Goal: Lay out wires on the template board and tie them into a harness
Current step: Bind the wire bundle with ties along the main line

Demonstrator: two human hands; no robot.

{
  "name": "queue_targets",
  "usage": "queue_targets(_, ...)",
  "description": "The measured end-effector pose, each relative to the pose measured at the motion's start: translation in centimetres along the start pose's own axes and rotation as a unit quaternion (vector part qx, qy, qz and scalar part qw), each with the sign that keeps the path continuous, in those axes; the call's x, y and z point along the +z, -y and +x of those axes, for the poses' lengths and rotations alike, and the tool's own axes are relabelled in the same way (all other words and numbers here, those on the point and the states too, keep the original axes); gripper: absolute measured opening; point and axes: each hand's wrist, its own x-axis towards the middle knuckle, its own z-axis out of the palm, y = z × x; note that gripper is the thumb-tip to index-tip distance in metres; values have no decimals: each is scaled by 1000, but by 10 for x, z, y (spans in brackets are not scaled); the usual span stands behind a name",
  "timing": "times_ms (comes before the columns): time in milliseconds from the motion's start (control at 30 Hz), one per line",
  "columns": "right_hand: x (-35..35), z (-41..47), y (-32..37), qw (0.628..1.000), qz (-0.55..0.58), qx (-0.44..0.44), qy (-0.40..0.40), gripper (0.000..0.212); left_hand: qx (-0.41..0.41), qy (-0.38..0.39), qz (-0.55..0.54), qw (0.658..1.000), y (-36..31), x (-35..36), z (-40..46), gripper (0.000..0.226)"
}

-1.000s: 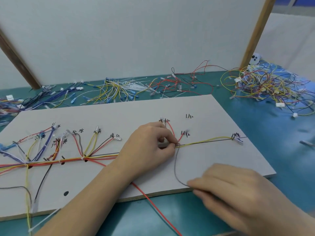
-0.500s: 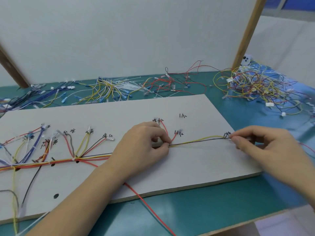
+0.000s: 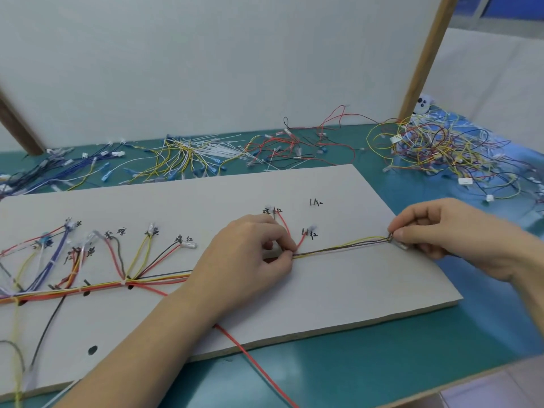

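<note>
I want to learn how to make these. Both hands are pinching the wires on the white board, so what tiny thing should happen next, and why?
Probably press the connector end down at its mark near the board's right edge. The right hand pinches that end, the left hand pins the bundle, and the yellow and dark wires already run straight between them.

A teal worktable (image 3: 441,343) stands against a white partition panel (image 3: 206,60) framed by wooden posts (image 3: 424,54). Lighting is even.

A left hand (image 3: 250,254) pinches the wires (image 3: 338,248) on the template board (image 3: 338,293); the right hand (image 3: 441,231) pinches their far end. Loose wire piles (image 3: 447,151) crowd the green surface (image 3: 397,360) behind.
</note>
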Motion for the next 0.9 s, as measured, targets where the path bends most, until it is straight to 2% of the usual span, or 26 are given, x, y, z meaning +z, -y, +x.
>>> queue_targets(267, -11, 21, 45, 975, -186, 70, 95, 6, 6, -1, -2, 1000, 1, 0, 0, 11)
queue_targets(433, -9, 24, 45, 977, -179, 80, 82, 8, -1, 0, -8, 1000, 1, 0, -1, 11)
queue_targets(533, -6, 22, 30, 989, -123, 76, 34, 8, -2, 0, -7, 1000, 0, 0, 0, 11)
queue_targets(667, 11, 16, 7, 994, 11, 83, -70, 14, -5, 4, -8, 1000, 1, -1, 0, 10)
queue_targets(900, 44, 5, -4, 972, 76, 6, -224, 27, -8, 3, -10, 1000, -1, 0, 1, 11)
